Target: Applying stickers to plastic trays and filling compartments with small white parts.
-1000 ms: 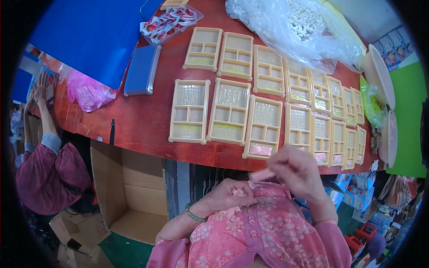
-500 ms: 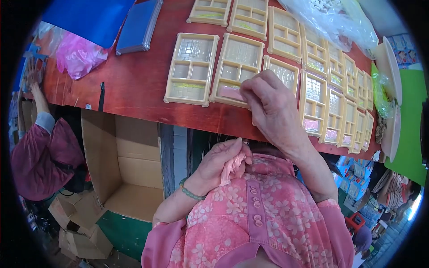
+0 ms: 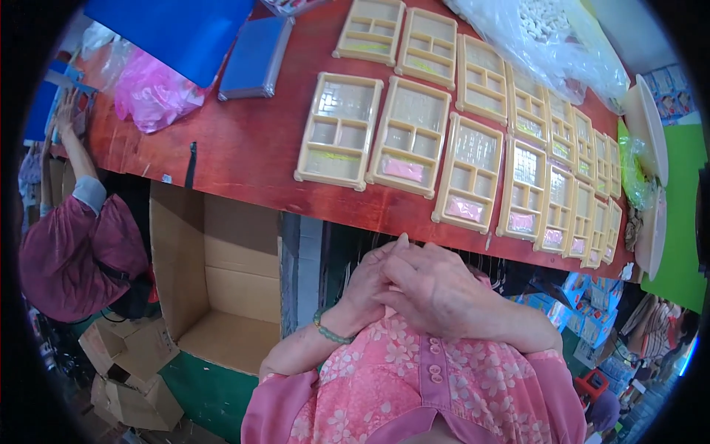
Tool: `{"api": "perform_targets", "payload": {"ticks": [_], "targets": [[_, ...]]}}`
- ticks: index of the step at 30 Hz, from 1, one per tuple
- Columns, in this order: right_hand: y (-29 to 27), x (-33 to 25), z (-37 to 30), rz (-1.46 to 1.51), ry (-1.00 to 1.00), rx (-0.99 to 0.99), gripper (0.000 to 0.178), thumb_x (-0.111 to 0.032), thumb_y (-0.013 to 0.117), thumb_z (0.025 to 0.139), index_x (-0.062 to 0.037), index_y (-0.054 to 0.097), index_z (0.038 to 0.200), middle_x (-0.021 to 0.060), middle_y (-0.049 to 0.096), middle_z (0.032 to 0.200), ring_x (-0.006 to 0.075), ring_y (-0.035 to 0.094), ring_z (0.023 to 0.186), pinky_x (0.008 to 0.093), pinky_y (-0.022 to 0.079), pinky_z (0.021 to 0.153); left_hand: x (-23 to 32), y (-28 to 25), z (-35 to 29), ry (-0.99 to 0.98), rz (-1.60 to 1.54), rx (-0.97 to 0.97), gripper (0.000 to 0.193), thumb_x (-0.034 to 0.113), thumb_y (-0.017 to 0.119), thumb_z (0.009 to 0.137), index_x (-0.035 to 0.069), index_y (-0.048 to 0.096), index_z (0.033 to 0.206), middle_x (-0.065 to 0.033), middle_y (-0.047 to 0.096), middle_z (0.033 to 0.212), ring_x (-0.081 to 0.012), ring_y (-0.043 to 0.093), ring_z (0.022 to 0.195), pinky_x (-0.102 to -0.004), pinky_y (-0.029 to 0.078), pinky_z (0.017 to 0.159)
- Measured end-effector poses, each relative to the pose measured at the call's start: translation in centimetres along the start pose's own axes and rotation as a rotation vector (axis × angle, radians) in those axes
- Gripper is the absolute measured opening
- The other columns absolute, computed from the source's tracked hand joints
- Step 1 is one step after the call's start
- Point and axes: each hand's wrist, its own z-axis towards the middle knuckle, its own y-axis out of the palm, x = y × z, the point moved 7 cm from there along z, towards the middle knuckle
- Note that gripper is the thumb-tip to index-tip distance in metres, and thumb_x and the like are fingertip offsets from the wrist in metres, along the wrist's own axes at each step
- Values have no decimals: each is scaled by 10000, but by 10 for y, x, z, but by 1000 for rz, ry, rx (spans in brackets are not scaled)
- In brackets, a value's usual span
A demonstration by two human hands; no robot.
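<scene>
My hands meet in front of my chest, just off the table's near edge. My left hand (image 3: 359, 287) is closed around small pink packets, now mostly covered by my right hand. The fingers of my right hand (image 3: 436, 287) are bent in against it; what they pinch is hidden. Beyond them lie two rows of cream compartment trays (image 3: 447, 159). In the near row, a pink packet (image 3: 403, 169) sits in the front compartment of the second tray from the left, and the trays to its right hold similar ones. The leftmost near tray (image 3: 337, 140) shows a yellow-green strip there.
Blue flat sheets (image 3: 255, 59) and a pink plastic bag (image 3: 157, 92) lie on the red table (image 3: 244, 155) at left. A clear bag of white pieces (image 3: 543, 22) stands at the back. An open cardboard box (image 3: 244, 255) is below the edge. Another person's arm (image 3: 81, 159) rests far left.
My right hand has left the second near tray, where a pink packet now lies, and come back to my left hand. The view has shifted, so the table sits slightly farther right and lower.
</scene>
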Motion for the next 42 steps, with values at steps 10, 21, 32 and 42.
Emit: {"api": "perform_targets", "payload": {"ticks": [10,21,32,42], "targets": [[-57,14,28,377,221,210,77,-45,639,825,7,633,881,62,633,779,123,600,727,260,464,651,-39,-1,-35,-625,-1252,140,305,329,485,981,43,589,994,-75,626,865,-137,583,647,-247,466,561],[-49,20,115,-60,-148,368,83,-66,629,817,-2,627,868,133,631,789,302,612,764,383,467,709,-25,-46,-36,-499,-1224,398,187,103,591,886,19,546,1047,-128,601,970,-196,647,722,-227,498,506],[-40,-13,81,-299,-137,214,88,-102,655,797,-48,608,849,96,561,811,294,537,824,398,402,745,-22,-39,-33,-381,-1539,348,417,143,470,951,-23,396,1325,-224,493,1275,-366,505,1201,-462,469,982],[-9,-11,40,-50,-93,178,170,-204,626,862,-50,574,911,98,575,807,260,537,753,386,383,736,-12,-30,-37,-335,-1492,344,441,138,474,951,10,371,1360,-125,354,1461,-304,400,1305,-471,385,1052]]}}
